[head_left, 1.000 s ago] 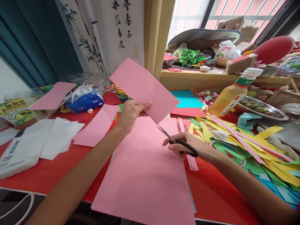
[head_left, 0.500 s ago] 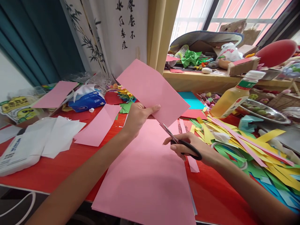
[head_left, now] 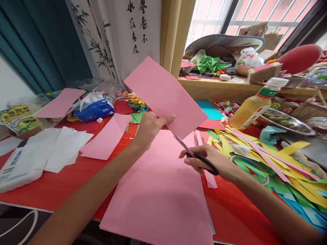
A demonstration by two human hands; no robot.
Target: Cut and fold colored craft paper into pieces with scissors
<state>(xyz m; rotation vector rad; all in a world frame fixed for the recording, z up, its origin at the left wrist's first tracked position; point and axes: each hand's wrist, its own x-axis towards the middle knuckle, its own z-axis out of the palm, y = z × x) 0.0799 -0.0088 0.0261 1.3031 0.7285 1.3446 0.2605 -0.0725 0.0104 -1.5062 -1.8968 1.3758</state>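
Observation:
A sheet of pink paper (head_left: 166,93) is held up, tilted, by my left hand (head_left: 153,127), whose thumb presses on its front near the lower left edge. My right hand (head_left: 208,158) grips black-handled scissors (head_left: 190,153) by the loops. Their blades reach the paper's lower edge, a little right of my left thumb, and look nearly closed. Whether they cut into the paper I cannot tell. Below both hands lies a stack of large pink sheets (head_left: 158,190) on the red table. A narrow pink strip (head_left: 211,178) lies just under my right hand.
Yellow, green, blue and pink paper strips (head_left: 288,166) heap up on the right, by a bottle of yellowish liquid (head_left: 251,103) and a metal dish (head_left: 288,124). To the left are a blue tissue pack (head_left: 94,110), white sheets (head_left: 66,146) and another pink piece (head_left: 107,136).
The top of the held pink paper has risen slightly and shifted left. The scissors and my right hand have moved very little. Things on the table lie as before.

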